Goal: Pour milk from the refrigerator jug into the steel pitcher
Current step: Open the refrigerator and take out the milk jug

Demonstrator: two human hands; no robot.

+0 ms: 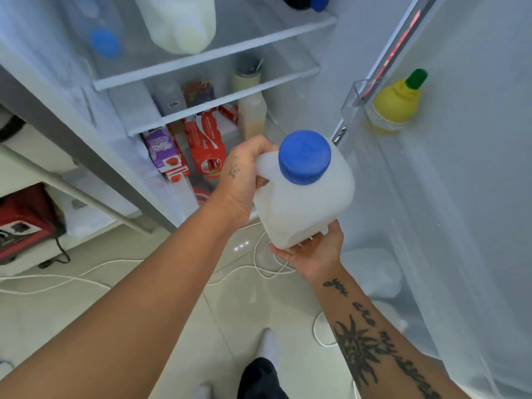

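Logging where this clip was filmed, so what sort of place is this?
Likely a home kitchen, at an open refrigerator: it holds a shelved milk jug and a red cola pack, and a lemon juice bottle sits in the door rack.

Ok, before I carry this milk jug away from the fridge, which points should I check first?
1. Grip: left hand holds the jug by its handle. Ok.
2. Support: right hand is under the jug's base. Ok.
3. Closure: blue cap sits on the jug. Ok; how tight it is, cannot tell.
4. Door: fridge door stands open. Not ok.
5. Target: steel pitcher is not in view. Cannot tell.
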